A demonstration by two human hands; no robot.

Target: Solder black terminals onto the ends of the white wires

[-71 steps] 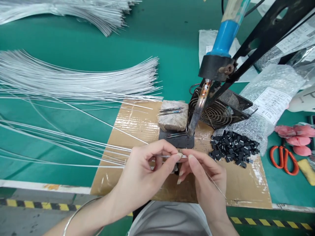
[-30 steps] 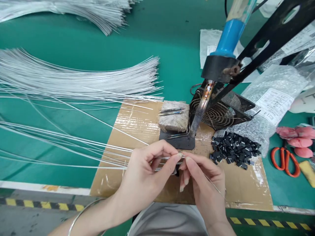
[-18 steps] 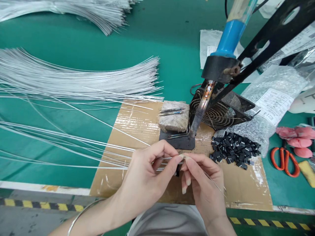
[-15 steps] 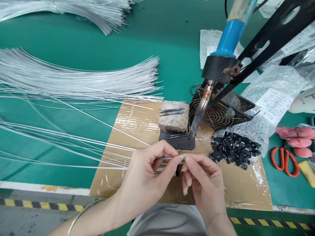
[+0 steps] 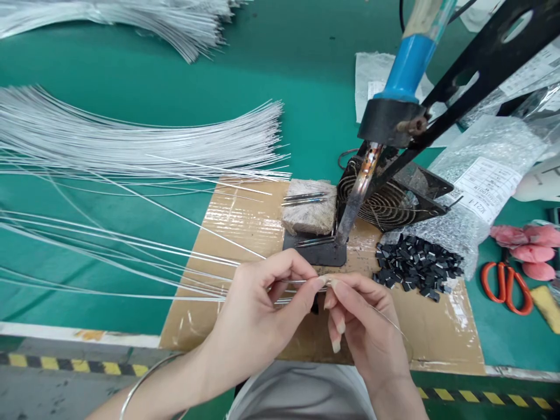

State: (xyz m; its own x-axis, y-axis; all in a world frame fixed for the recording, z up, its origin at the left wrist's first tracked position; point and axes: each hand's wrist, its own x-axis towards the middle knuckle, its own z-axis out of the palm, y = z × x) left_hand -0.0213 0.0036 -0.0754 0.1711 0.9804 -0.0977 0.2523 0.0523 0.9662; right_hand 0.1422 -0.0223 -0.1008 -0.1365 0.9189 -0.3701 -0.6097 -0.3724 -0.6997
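My left hand [image 5: 258, 315] pinches the ends of several thin white wires [image 5: 131, 256] that fan out leftward over the green bench. My right hand [image 5: 363, 332] meets it fingertip to fingertip at the wire ends and pinches a fine silvery solder wire [image 5: 391, 321] that trails off to the right. Both hands hover over the taped cardboard pad [image 5: 437, 332], just in front of the black base [image 5: 317, 251] of the blue-handled soldering iron [image 5: 400, 64]. What sits between the touching fingertips is too small to make out.
A big sheaf of white wires [image 5: 131, 140] lies at the left, another [image 5: 175, 23] at the top. A sponge block [image 5: 308, 213], a black fan grille [image 5: 385, 201], a heap of small black parts [image 5: 415, 265], bubble-wrap bags [image 5: 476, 181] and orange scissors [image 5: 507, 286] lie to the right.
My right hand has rotated slightly, its free fingers curling downward while thumb and forefinger stay at the wire ends. The left hand and its wires have barely moved.
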